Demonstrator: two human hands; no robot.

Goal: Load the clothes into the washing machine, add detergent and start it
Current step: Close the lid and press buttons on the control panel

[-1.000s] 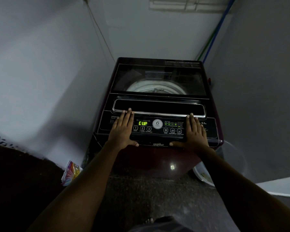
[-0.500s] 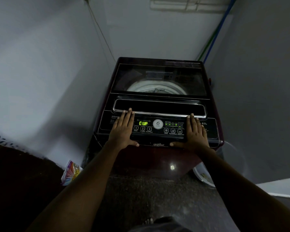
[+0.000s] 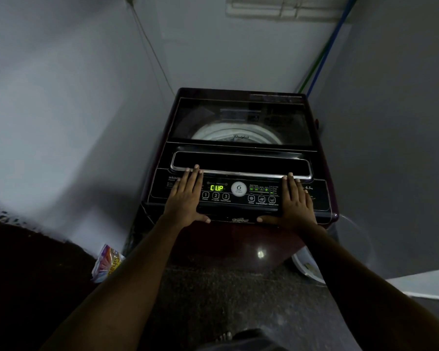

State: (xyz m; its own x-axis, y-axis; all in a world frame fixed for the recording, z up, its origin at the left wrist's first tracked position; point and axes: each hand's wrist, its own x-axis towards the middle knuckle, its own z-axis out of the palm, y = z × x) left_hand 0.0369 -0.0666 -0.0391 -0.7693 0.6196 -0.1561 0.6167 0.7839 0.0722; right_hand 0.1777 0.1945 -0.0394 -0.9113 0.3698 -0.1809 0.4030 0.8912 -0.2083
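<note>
the washing machine stands in the corner at twelve o'clock from the person. judged by its build, it is heavy and rigid and is not to be shifted; only its parts are worked. the lid is a stiff dark glass panel, smooth and probably slippery, lying closed; the place to take hold is the chrome handle along its six o'clock edge. the start/pause button, at five o'clock of the display, should need only a light fingertip press. the cabinet is glossy dark maroon; the pale drum rim shows through the lid, and whether clothes lie inside cannot be told. the control panel is black, and the display reads "cup" in green. the left hand lies flat on the panel at nine o'clock of the display, fingers straight, tips touching the handle, gripping nothing. the right hand lies likewise at three o'clock. a detergent packet lies on the floor at eight o'clock of the machine, a pale basin at four o'clock.
</note>
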